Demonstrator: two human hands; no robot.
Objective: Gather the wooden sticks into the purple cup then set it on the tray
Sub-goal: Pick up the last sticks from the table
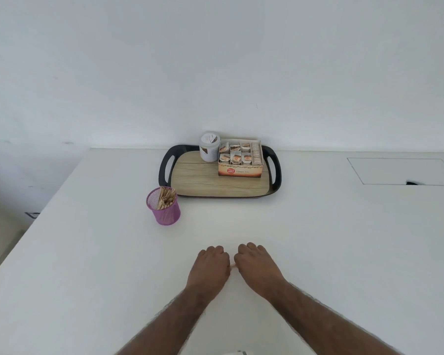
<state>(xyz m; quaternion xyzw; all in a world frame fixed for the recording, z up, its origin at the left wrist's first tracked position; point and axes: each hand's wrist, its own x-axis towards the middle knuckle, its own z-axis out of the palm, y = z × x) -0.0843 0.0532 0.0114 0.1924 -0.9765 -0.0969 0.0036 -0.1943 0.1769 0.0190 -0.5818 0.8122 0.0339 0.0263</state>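
Note:
A purple mesh cup (163, 208) stands upright on the white table, just off the tray's front left corner, with a bundle of wooden sticks (166, 197) leaning inside it. The tray (190, 180) has a wood-look floor and black handles. Near the table's front, my left hand (210, 265) and my right hand (256, 265) lie knuckles up, side by side, fingers curled down on the table. A small bit of a wooden stick (232, 265) shows in the gap between them; the rest of it is hidden under the hands.
On the tray's back half stand a white jar (209, 147) and an open box of tea bags (241, 160). A rectangular hatch outline (400, 171) marks the table at the far right. The table's left edge runs diagonally; a white wall stands behind.

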